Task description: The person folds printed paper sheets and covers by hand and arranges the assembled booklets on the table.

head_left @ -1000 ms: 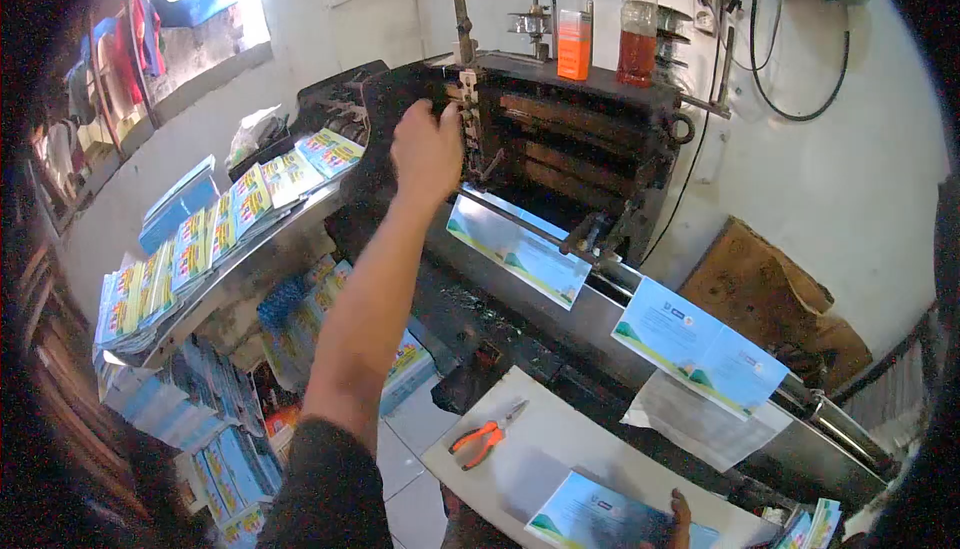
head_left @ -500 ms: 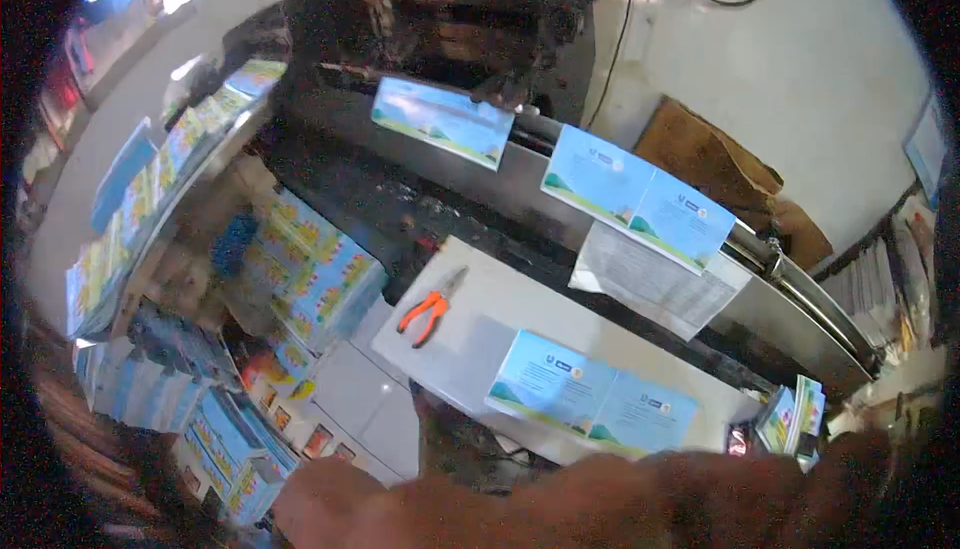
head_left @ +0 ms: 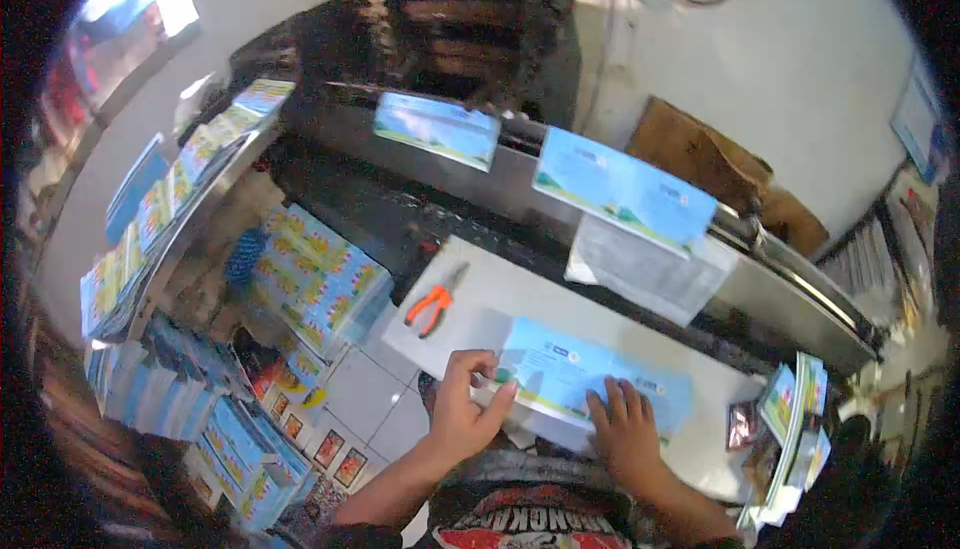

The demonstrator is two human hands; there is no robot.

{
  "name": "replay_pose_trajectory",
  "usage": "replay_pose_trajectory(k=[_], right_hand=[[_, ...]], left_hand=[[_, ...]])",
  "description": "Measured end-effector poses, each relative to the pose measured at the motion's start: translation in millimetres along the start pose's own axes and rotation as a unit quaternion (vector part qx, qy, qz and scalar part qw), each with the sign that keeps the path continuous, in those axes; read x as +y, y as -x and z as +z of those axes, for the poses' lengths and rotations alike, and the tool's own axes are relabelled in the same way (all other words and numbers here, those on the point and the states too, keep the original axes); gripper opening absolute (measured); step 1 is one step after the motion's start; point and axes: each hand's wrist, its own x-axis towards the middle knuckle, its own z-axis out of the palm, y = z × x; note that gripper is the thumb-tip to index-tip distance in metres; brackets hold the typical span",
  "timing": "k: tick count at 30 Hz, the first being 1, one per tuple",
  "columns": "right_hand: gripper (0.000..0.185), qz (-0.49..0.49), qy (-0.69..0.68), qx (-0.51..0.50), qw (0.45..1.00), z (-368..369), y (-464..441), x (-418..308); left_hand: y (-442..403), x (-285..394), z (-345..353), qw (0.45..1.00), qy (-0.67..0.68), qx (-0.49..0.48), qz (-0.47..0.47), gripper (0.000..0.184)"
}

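A light-blue printed sheet (head_left: 550,367), with a green landscape strip along its lower edge, lies on a white tabletop (head_left: 420,334). At its left end is my left hand (head_left: 468,399), fingers curled at the edge and thumb over the sheet, gripping it. My right hand (head_left: 625,429) rests flat on the sheet's right half, fingers stretched out. Whether more sheets lie underneath cannot be made out. Pliers with orange handles (head_left: 431,307) lie to the left, apart from both hands.
Behind the table, a metal rail (head_left: 520,164) carries a blue sheet (head_left: 625,189) and a grey printed paper (head_left: 650,269). Stacks of colourful prints (head_left: 315,274) stand at left, more on a shelf (head_left: 170,204). Booklets (head_left: 790,404) and a dark phone-like object (head_left: 742,425) are at right.
A blurred hand covering the bottom of the view has gone. Both my hands now rest at the blue sheet on the table. The camera view has shifted slightly.
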Motion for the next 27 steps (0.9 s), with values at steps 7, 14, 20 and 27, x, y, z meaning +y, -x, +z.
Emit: replay_pose_trajectory(k=[7, 14, 20, 27], right_hand=[[0.043, -0.092, -0.205, -0.133, 0.965, -12, -15, 61], [0.041, -0.005, -0.115, -0.094, 0.989, -92, -114, 132], [0.045, -0.049, -0.178, -0.107, 0.977, -100, -120, 135], [0.035, -0.063, -0.199, -0.120, 0.971, -101, -112, 120]], left_hand=[[62, 3, 51, 0.901, -0.213, -0.216, 0.309, 0.060], [53, -6, 97, 0.876, -0.351, -0.250, 0.216, 0.059], [53, -10, 101, 0.883, -0.355, -0.228, 0.208, 0.054], [53, -15, 97, 0.877, -0.347, -0.253, 0.216, 0.054]])
